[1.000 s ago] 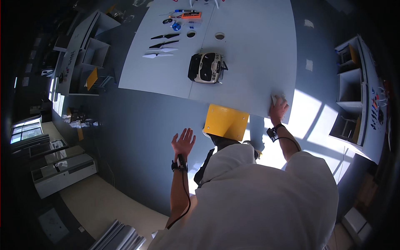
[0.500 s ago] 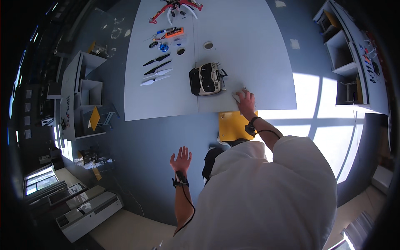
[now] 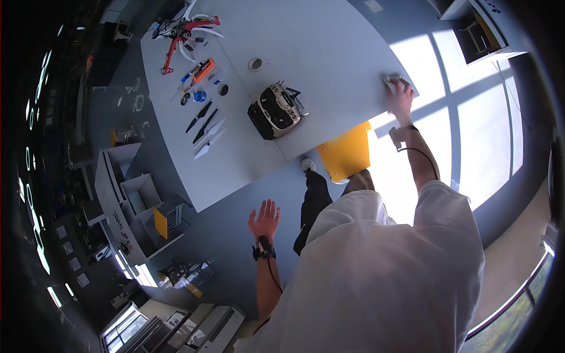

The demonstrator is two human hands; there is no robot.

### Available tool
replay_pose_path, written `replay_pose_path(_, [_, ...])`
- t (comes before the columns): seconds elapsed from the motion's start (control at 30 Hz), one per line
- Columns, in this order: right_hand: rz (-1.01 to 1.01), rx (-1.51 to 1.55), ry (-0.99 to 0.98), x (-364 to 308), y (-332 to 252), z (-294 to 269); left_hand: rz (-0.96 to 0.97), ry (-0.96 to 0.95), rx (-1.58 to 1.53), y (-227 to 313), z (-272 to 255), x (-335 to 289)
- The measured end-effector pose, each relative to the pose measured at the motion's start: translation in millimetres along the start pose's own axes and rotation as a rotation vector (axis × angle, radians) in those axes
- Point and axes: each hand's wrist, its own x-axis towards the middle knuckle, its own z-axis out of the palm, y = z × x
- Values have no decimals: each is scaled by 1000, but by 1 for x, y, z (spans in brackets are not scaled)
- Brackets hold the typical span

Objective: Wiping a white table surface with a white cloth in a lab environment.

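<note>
My right hand (image 3: 401,99) rests at the right corner of the grey table (image 3: 329,76). Its fingers are bent over a small pale thing (image 3: 389,86), perhaps a cloth, mostly covered by the hand. Lower down, my left hand (image 3: 264,220) hangs in front of the table over the floor, fingers spread, touching nothing. A beige and black radio transmitter (image 3: 276,112) lies on the tabletop between the two hands, nearer the front edge.
Black propellers (image 3: 203,122), white propellers (image 3: 209,139), a blue motor (image 3: 200,96) and an orange battery (image 3: 203,69) lie toward the table's left. A red and white drone frame (image 3: 188,32) stands beyond them. A yellow stool seat (image 3: 346,152) juts out by the front edge.
My right hand has slid rightward along the table to its corner, with the pale thing under its fingers. The view has turned, tilting the table. My left hand stays open.
</note>
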Motion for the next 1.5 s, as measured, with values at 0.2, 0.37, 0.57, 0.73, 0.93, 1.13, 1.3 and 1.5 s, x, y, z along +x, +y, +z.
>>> replay_pose_path(0.2, [395,-18,208,-37,-43,2,73,32,134,56,17,8])
replay_pose_path(0.37, [116,-62,46,-91,-90,19,54,-25,174,74,37,19])
replay_pose_path(0.57, [-408,77,-319,-155,-193,37,-14,17,170,70,34,37])
replay_pose_path(0.73, [-478,126,-332,-158,-203,42,-100,31,271,56,45,44])
replay_pose_path(0.93, [-28,84,17,-92,-123,15,-130,6,378,68,49,53])
replay_pose_path(1.13, [592,79,392,-13,-32,1,-136,52,475,66,68,57])
replay_pose_path(1.3, [1083,375,682,18,-1,-2,-168,34,525,63,75,61])
replay_pose_path(1.5, [1362,657,637,-9,-46,13,-167,41,508,68,75,63])
